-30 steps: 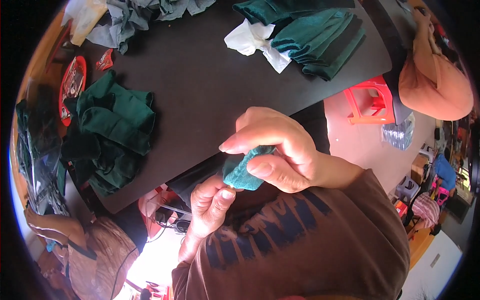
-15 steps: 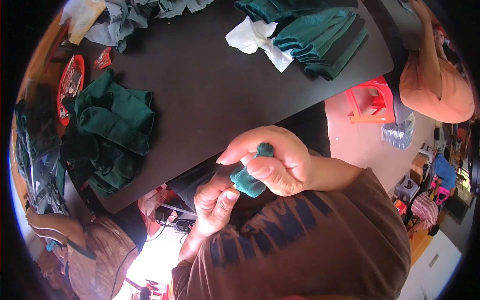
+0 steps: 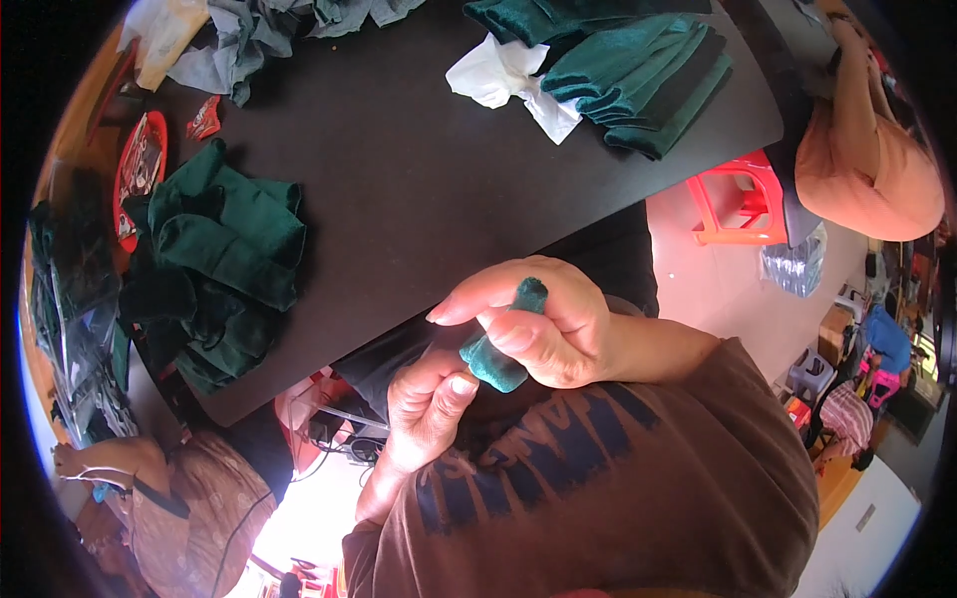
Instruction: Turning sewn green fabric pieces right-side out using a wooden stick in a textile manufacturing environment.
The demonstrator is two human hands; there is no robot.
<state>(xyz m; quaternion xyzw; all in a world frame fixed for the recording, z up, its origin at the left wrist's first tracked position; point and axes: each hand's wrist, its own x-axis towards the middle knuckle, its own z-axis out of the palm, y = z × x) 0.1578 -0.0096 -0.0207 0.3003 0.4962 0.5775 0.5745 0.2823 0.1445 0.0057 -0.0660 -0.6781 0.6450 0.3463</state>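
A small piece of green velvet cloth [image 3: 496, 367] is held between my hands, just off the table's near edge. My right hand [image 3: 558, 324] pinches it between thumb and curled fingers, and a narrow end of the cloth pokes up above the thumb. With thumb and fingertip, my left hand [image 3: 429, 407] grips the cloth's lower left corner. On the table's left lies a loose heap of dark green velvet pieces [image 3: 224, 229]. At the far right, folded green velvet pieces [image 3: 648, 85] lie in a stack beside a crumpled white cloth or paper [image 3: 503, 75].
The dark table [image 3: 389, 179] stretches ahead of me. A red tray [image 3: 128, 199] with small wrappers and grey crumpled material [image 3: 239, 55] lie at the left and back. A red stool [image 3: 740, 199] stands at the right. Co-workers sit at the right [image 3: 862, 179] and lower left [image 3: 199, 518].
The narrow end of the cloth sticks up slightly more above my right thumb. My hands hold nearly the same place and grip. The co-worker at the right has shifted their arms a little.
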